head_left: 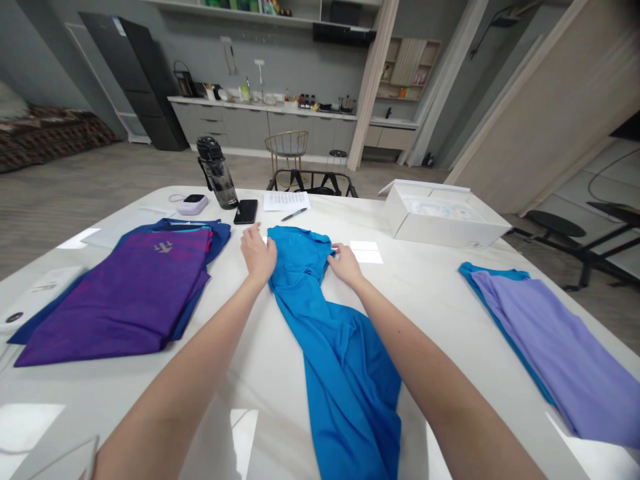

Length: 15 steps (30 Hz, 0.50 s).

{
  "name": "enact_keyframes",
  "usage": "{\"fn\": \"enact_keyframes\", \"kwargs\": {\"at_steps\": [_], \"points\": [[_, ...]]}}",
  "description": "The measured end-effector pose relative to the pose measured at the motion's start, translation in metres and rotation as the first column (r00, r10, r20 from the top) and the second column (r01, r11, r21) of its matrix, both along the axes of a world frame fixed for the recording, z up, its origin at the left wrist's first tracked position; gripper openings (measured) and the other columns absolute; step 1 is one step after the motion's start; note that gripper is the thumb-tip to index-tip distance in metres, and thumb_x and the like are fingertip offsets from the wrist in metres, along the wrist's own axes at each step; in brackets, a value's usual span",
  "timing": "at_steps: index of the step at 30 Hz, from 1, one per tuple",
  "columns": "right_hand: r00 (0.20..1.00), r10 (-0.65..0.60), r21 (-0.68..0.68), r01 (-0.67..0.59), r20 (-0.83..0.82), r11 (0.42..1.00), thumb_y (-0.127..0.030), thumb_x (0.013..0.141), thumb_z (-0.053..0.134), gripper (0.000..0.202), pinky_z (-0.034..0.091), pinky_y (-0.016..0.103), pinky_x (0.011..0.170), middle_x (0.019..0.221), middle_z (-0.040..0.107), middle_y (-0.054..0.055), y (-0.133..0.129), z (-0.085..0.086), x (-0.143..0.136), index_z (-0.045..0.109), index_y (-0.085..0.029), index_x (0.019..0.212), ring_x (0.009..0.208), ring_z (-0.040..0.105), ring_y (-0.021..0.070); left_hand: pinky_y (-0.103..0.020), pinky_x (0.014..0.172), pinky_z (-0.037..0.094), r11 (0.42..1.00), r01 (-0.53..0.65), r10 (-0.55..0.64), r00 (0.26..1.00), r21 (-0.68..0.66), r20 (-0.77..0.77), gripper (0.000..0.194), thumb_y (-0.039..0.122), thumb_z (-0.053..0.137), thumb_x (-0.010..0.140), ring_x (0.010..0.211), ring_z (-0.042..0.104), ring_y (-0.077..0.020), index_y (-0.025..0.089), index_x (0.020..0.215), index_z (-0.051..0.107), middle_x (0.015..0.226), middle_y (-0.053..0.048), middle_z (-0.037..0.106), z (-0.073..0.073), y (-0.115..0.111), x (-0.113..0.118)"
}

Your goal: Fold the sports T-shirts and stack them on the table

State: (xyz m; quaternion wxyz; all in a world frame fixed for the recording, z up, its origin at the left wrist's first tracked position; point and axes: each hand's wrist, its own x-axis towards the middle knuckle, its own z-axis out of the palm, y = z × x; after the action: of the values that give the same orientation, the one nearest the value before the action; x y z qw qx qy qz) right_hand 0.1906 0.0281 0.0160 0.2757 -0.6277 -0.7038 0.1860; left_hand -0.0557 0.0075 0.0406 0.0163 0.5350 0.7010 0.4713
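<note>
A bright blue garment [345, 347] lies bunched and twisted down the middle of the white table [230, 380], its narrower top end turned away from me. My left hand [259, 255] is beside that end's left edge, fingers apart and thumb against the cloth. On the opposite side, my right hand [345, 265] pinches the garment's edge between thumb and fingers. The garment's lower part spreads between my forearms and runs out of view at the bottom.
Folded purple and navy garments [120, 293] lie at left; lilac and blue ones [565, 353] at right. Towards the far edge are a water bottle [220, 177], phone [246, 212], pen [294, 215], printed paper [286, 201] and open white box [440, 227].
</note>
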Motion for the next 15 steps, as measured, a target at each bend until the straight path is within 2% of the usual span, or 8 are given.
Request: {"fn": "enact_keyframes", "kwargs": {"at_steps": [2, 4, 6, 8, 9, 11, 13, 15], "points": [[0.997, -0.011, -0.003, 0.011, -0.080, 1.000, -0.033, 0.088, 0.067, 0.042, 0.048, 0.037, 0.098, 0.117, 0.067, 0.013, 0.006, 0.000, -0.006, 0.061, -0.016, 0.126, 0.108, 0.064, 0.0241, -0.045, 0.104, 0.042, 0.956, 0.255, -0.285, 0.924, -0.144, -0.254, 0.041, 0.036, 0.056, 0.092, 0.120, 0.056, -0.0309, 0.021, 0.130, 0.057, 0.127, -0.014, 0.061, 0.001, -0.015, 0.021], [0.978, 0.020, -0.030, -0.026, -0.208, 0.999, -0.037, 0.084, 0.070, 0.041, 0.051, 0.036, 0.093, 0.108, 0.071, 0.010, 0.009, 0.004, -0.016, 0.064, -0.017, 0.119, 0.099, 0.067, 0.0230, -0.049, 0.102, 0.043, 0.907, 0.321, -0.403, 0.851, -0.273, -0.336, 0.051, 0.047, 0.061, 0.088, 0.120, 0.056, -0.0346, 0.021, 0.132, 0.057, 0.131, -0.015, 0.061, -0.001, -0.024, 0.044], [0.919, 0.106, -0.056, -0.137, -0.381, 0.989, -0.038, 0.084, 0.069, 0.036, 0.053, 0.034, 0.086, 0.096, 0.073, 0.006, 0.009, 0.010, -0.027, 0.064, -0.018, 0.114, 0.090, 0.069, 0.0205, -0.051, 0.099, 0.043, 0.875, 0.334, -0.445, 0.839, -0.350, -0.313, 0.046, 0.048, 0.064, 0.086, 0.118, 0.058, -0.0373, 0.019, 0.121, 0.063, 0.126, -0.016, 0.065, -0.004, -0.024, 0.063], [0.837, 0.162, -0.053, -0.222, -0.523, 0.974, -0.035, 0.086, 0.063, 0.033, 0.054, 0.031, 0.080, 0.093, 0.073, 0.004, 0.010, 0.015, -0.036, 0.063, -0.018, 0.114, 0.085, 0.069, 0.0184, -0.049, 0.095, 0.046, 0.855, 0.352, -0.437, 0.884, -0.380, -0.164, 0.023, 0.038, 0.061, 0.087, 0.109, 0.063, -0.0350, 0.019, 0.099, 0.068, 0.107, -0.014, 0.070, -0.008, -0.018, 0.072], [0.818, 0.147, -0.045, -0.206, -0.556, 0.978, -0.033, 0.087, 0.058, 0.031, 0.054, 0.030, 0.078, 0.097, 0.073, 0.005, 0.010, 0.018, -0.039, 0.062, -0.019, 0.114, 0.083, 0.069, 0.0176, -0.046, 0.093, 0.047, 0.862, 0.356, -0.397, 0.917, -0.359, -0.043, 0.015, 0.032, 0.058, 0.087, 0.102, 0.065, -0.0321, 0.020, 0.089, 0.067, 0.096, -0.012, 0.071, -0.009, -0.012, 0.073], [0.842, 0.021, -0.032, -0.046, -0.539, 0.998, -0.029, 0.089, 0.050, 0.030, 0.054, 0.029, 0.075, 0.105, 0.072, 0.007, 0.012, 0.020, -0.038, 0.062, -0.019, 0.114, 0.081, 0.068, 0.0170, -0.040, 0.086, 0.051, 0.921, 0.314, -0.246, 0.928, -0.232, 0.280, 0.012, 0.025, 0.052, 0.087, 0.089, 0.066, -0.0254, 0.022, 0.080, 0.061, 0.082, -0.006, 0.068, -0.010, -0.002, 0.064], [0.884, -0.115, -0.033, 0.113, -0.452, 0.993, -0.027, 0.090, 0.046, 0.030, 0.054, 0.030, 0.076, 0.106, 0.072, 0.008, 0.014, 0.018, -0.032, 0.064, -0.018, 0.113, 0.081, 0.067, 0.0180, -0.035, 0.078, 0.054, 0.979, 0.196, -0.116, 0.769, -0.058, 0.629, 0.011, 0.025, 0.048, 0.087, 0.078, 0.064, -0.0199, 0.023, 0.082, 0.057, 0.074, -0.001, 0.063, -0.009, 0.008, 0.040], [0.927, -0.131, -0.036, 0.126, -0.352, 0.991, -0.026, 0.090, 0.046, 0.029, 0.054, 0.032, 0.080, 0.102, 0.072, 0.007, 0.016, 0.015, -0.025, 0.066, -0.018, 0.109, 0.084, 0.067, 0.0196, -0.032, 0.072, 0.055, 0.994, 0.077, -0.101, 0.505, 0.072, 0.857, 0.009, 0.022, 0.044, 0.086, 0.070, 0.061, -0.0164, 0.023, 0.084, 0.052, 0.070, 0.002, 0.057, -0.006, 0.014, 0.002]]}}
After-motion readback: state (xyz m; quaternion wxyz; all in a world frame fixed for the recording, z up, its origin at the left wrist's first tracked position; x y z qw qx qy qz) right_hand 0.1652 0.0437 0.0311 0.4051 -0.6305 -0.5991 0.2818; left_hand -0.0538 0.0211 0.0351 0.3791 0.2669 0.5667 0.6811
